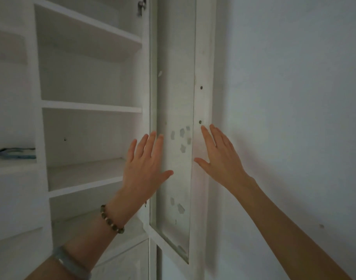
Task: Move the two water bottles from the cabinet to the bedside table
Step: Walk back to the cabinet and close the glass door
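Cabinet (88, 81): white, built-in, door open, 3 shelves visible in the main bay. No water bottles can be seen on any of those shelves; their location cannot be told from this view. Open glass-panelled door (174, 138) stands edge-on at centre, hinged back toward the white wall (294, 98); pale sticker remnants spot the pane. Left hand (146, 168) raised in front of the door's left frame, palm forward, fingers (151, 142) spread wide and straight, holding nothing. Right hand (219, 158) raised beside the door's right frame, near a small screw (200, 122), fingers extended and apart, also empty. Whether either hand is touching the door cannot be told. Left forearm carries a beaded bracelet (111, 220) and a pale bangle (72, 265). A blue-and-white folded item (15, 153) lies on a shelf in the left bay.
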A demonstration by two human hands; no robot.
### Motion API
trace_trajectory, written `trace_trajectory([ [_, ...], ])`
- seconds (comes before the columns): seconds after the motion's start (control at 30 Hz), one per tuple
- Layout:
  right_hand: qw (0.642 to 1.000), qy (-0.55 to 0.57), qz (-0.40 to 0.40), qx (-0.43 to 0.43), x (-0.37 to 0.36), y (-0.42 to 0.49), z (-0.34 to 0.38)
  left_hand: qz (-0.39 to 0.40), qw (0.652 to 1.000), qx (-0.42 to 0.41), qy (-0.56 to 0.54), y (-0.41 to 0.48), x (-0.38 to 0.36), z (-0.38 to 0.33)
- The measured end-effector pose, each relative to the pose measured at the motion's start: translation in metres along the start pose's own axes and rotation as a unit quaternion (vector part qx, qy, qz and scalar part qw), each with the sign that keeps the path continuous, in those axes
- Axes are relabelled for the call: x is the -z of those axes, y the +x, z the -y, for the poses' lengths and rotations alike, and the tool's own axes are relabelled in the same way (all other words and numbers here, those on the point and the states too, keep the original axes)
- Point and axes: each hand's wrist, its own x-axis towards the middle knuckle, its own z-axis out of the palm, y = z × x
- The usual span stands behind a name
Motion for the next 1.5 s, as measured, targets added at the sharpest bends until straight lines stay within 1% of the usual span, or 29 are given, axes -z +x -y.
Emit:
trace_trajectory([
  [0.17,1.000,-0.009,0.006,-0.021,-0.016,0.017,-0.013,-0.001,1.000,0.001,0.007,0.004,-0.024,0.009],
  [0.43,0.993,0.108,0.024,-0.048,-0.025,0.022,-0.007,0.019,1.000,0.005,0.010,0.008,-0.038,0.020],
  [0.6,0.988,0.144,0.026,-0.054,-0.021,0.017,0.011,0.028,0.999,0.013,0.010,0.003,-0.037,0.033],
  [0.8,0.989,0.144,0.006,0.034,-0.019,0.012,0.045,0.033,0.998,0.024,0.038,-0.023,-0.027,0.057],
  [0.93,0.982,0.152,-0.029,0.108,-0.025,0.016,0.080,0.029,0.997,0.049,0.060,-0.048,-0.015,0.078],
  [1.1,0.970,0.180,-0.047,0.157,-0.036,0.025,0.127,0.047,0.989,0.082,0.113,-0.080,0.004,0.110],
  [1.3,0.952,0.226,-0.024,0.205,-0.052,0.042,0.176,0.070,0.978,0.121,0.158,-0.111,0.022,0.146],
  [1.5,0.945,0.214,-0.005,0.246,-0.076,0.073,0.222,0.086,0.967,0.145,0.192,-0.126,0.023,0.180],
])
